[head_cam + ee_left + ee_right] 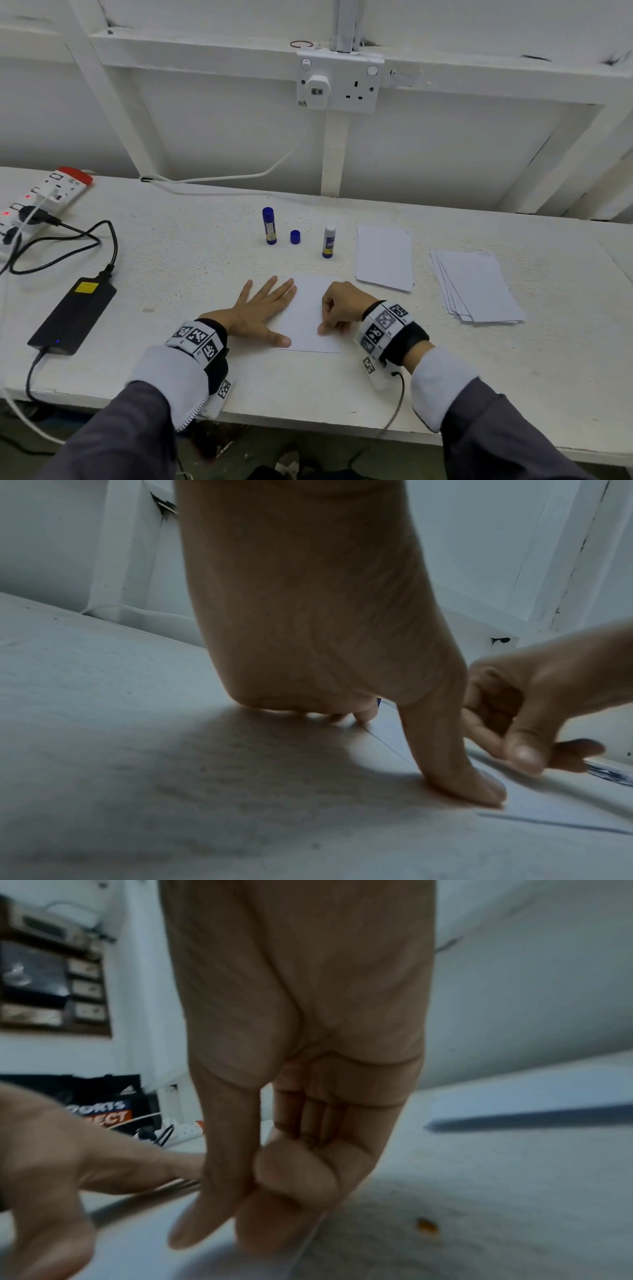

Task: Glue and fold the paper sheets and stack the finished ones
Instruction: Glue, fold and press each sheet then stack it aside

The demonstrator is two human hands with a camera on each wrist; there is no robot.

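Pressing flat on the white tabletop (191, 260), the left hand (260, 310) lies with fingers straight and spread, its thumb and the tips of its longer fingers on the left edge of a white paper sheet (308, 318) near the front edge. The right hand (342, 306) sits on the right part of the same sheet with its fingers curled under and thumb meeting the forefinger low against the paper (whether it pinches the sheet's edge or only presses on it, I cannot tell; the wrist views are blurred there).

Beyond the sheet, farther back, stand a capped blue glue stick (269, 226), a loose blue cap (295, 237) just right of it, and an uncapped glue stick (329, 240) with its white top showing. To the right lies a neat stack of white sheets (383, 257), and further right a fanned pile of papers (479, 287), well apart from the hands.

At the far left are a power strip (44, 198) with red lights and a black power adapter (73, 317) with its cable. A double wall socket (339, 82) sits on the white wall behind.
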